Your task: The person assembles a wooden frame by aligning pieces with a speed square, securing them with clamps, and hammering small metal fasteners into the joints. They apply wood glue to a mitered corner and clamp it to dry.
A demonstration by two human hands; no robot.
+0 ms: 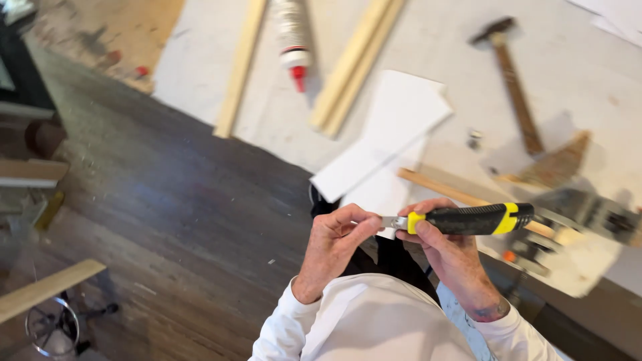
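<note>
A pale, scuffed bench (575,73) fills the upper right of the view, and dark wood-plank floor (174,200) spreads below and to the left of it. The utility knife (468,218), black with yellow bands, is held in the air just off the bench's near edge, above the person's white-sleeved arms. Its long axis runs nearly level across the view, tilted slightly upward on the right; the metal blade end points left, the butt end points right over the bench. The right hand (447,249) wraps the handle from below, its grip pressed closed around the knife near the yellow collar. The left hand (338,239) meets the blade end, thumb and forefinger pinching the metal tip. On the bench beyond the knife lie white sheets (394,134), a thin wooden stick (448,192) running under the knife, a hammer (511,80) farther right, paired wooden strips (354,63), a single strip (239,67), and a glue tube with a red nozzle (294,40). A blurred metal tool (588,214) lies at the bench's right edge.
</note>
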